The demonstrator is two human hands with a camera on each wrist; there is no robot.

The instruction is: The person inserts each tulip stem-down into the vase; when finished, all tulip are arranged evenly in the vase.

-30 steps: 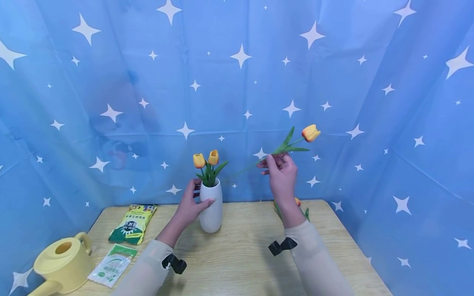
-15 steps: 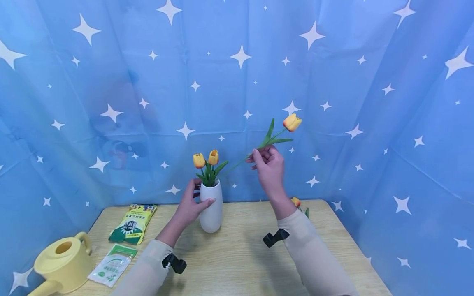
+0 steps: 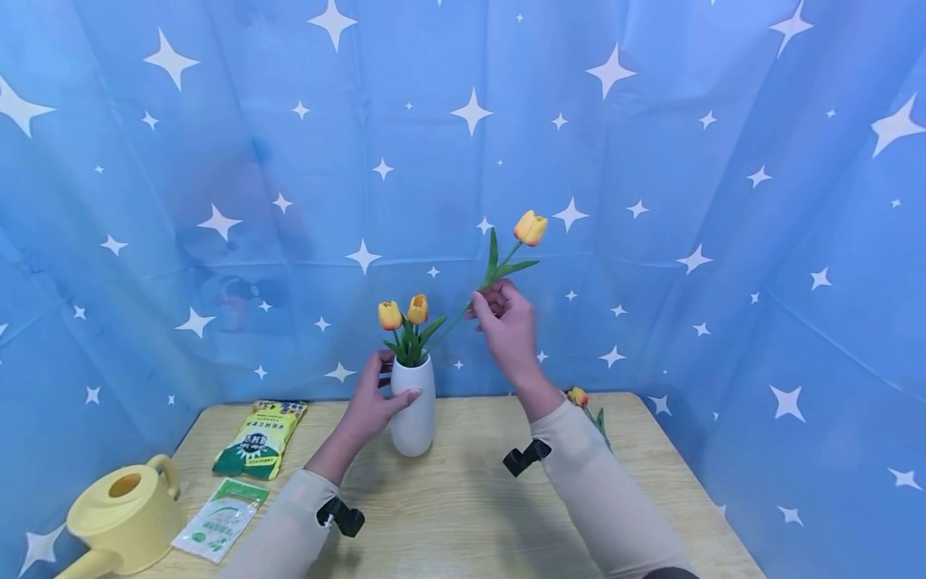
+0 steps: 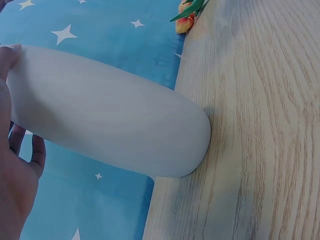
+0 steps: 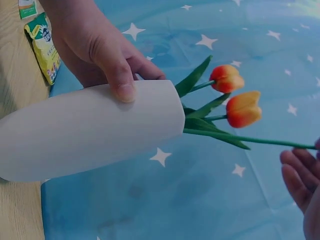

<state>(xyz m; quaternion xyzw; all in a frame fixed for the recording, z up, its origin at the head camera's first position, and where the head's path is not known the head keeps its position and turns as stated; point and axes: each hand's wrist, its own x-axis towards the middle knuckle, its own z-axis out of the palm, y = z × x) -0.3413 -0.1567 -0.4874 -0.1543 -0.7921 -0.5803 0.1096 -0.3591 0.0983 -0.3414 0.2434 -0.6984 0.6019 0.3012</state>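
My left hand (image 3: 372, 408) holds a white vase (image 3: 414, 414) near its top, thumb on the front and fingers behind. The vase stands upright on the table, with two yellow-orange tulips (image 3: 403, 312) in it. Up and to the right, my right hand (image 3: 510, 330) pinches the green stem of another tulip (image 3: 531, 228), its bloom tilted up to the right. In the right wrist view that stem (image 5: 260, 142) runs to the vase mouth; its lower end is hidden there. The left wrist view shows the vase's bare side (image 4: 110, 115) and base.
More tulips (image 3: 579, 396) lie at the table's back right, partly behind the right forearm. On the left are a yellow-green packet (image 3: 260, 438), a white-green sachet (image 3: 220, 519) and a yellow watering can (image 3: 123, 519). A blue starry curtain (image 3: 463, 185) hangs behind the table (image 3: 448, 515).
My right hand has moved left with its tulip, bringing the stem's lower end to the vase mouth; the bloom has risen and the stem is steeper. My left hand and the vase stay put.
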